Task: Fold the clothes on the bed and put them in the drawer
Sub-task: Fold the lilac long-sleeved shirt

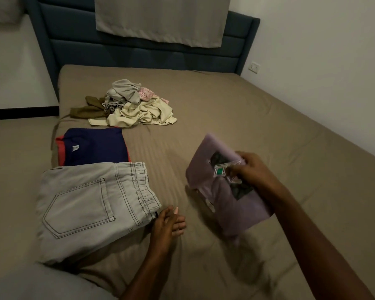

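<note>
Two folded pieces already sit left of the lilac shirt (223,191): grey jeans (89,208) and, beyond them, a navy top (95,146). My right hand (253,172) pinches the folded shirt by its printed front, lifted off the bed (268,118). It's probably light and floppy, so I'd support it underneath. Left hand (167,224) rests relaxed and empty beside the jeans. The unfolded heap (134,105) lies farther back.

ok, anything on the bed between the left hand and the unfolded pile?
Nothing visible. The left hand rests by the folded grey jeans; bare sheet runs up to the unfolded pile. The navy garment lies left of that path.
</note>
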`<state>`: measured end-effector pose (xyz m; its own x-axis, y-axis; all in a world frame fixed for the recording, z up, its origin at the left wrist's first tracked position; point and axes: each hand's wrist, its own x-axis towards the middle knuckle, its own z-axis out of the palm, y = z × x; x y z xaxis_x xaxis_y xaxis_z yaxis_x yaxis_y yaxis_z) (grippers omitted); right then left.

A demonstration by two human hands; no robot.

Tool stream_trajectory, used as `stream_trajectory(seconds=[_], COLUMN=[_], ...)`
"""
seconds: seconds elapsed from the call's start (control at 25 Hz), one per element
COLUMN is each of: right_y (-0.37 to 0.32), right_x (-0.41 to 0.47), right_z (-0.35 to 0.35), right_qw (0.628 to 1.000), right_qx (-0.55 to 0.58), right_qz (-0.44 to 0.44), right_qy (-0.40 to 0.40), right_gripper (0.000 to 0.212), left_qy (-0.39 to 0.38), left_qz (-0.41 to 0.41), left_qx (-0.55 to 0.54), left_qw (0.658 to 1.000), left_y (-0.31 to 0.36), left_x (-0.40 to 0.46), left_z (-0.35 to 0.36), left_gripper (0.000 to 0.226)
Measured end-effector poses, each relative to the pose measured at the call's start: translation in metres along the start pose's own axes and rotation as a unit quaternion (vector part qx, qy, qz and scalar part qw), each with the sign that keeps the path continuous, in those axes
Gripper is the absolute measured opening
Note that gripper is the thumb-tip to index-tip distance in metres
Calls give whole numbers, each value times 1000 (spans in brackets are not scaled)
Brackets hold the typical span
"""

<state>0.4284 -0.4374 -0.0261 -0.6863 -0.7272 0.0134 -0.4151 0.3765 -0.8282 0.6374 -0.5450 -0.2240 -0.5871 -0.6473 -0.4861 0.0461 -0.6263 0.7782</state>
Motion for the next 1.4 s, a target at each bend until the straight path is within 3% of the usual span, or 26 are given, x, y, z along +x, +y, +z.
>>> stream_trajectory(seconds=[0.12, 0.24, 0.28, 0.36, 0.4, 0.44, 0.52, 0.6, 0.68, 0.76, 0.84, 0.96, 1.04, 1.12, 1.2, 1.28, 1.4], right_y=[-8, 28, 53, 113, 144, 169, 193, 187, 174, 178, 196, 206, 202, 205, 206, 203, 197], right_x=[9, -3, -12, -39, -54, -70, -90, -89, -79, -70, -66, -64, -69, -73, -65, -51, -43], right_z=[-21, -16, -7, 16, 27, 37, 52, 60, 70, 80, 87, 87, 83, 72, 52, 36, 28], right_qw=[968, 909, 900, 939, 955, 952, 925, 900, 904, 916, 922, 946, 951, 947, 942, 916, 894], right_qx=[227, 335, 332, 155, 12, -113, -248, -314, -335, -361, -371, -307, -254, -180, -14, 172, 293], right_qz=[110, 248, 284, 299, 279, 252, 226, 177, 65, -2, 1, 19, 83, 172, 268, 332, 334], right_qy=[1, -14, 0, 63, 100, 129, 180, 244, 258, 177, 110, 104, 155, 201, 203, 143, 61], right_gripper=[26, 15, 14, 32, 48, 62, 70, 62, 54, 55, 63, 67, 71, 82, 72, 50, 40], left_qy=[-16, -28, -30, -23, -20, -8, 2, 9, 37, 35, 30, 97, 108, 94, 40, -19, -55], left_qz=[-2, -32, -35, -50, -52, -36, 15, 73, 91, 81, 69, 112, 130, 92, 43, 18, -8], left_qx=[-20, -54, -62, -34, -6, 31, 75, 107, 133, 136, 143, 291, 372, 368, 320, 269, 209], left_qw=[1000, 998, 997, 998, 998, 999, 997, 992, 986, 987, 987, 945, 913, 921, 946, 963, 976], left_y=[0, 4, 1, -3, -5, -11, -23, -34, -36, -36, -33, -29, -17, -10, -7, -9, -6], left_x=[0, -5, -1, 3, 3, 3, 2, 2, 1, 3, 2, 10, 19, 31, 39, 43, 48], left_z=[-2, -3, -6, -6, -5, -3, 0, 4, 4, 4, 7, 9, 13, 17, 24, 29, 38], left_gripper=[82, 59, 66, 86, 81, 71, 50, 31, 15, 24, 40, 55, 63, 71, 80, 88, 72])
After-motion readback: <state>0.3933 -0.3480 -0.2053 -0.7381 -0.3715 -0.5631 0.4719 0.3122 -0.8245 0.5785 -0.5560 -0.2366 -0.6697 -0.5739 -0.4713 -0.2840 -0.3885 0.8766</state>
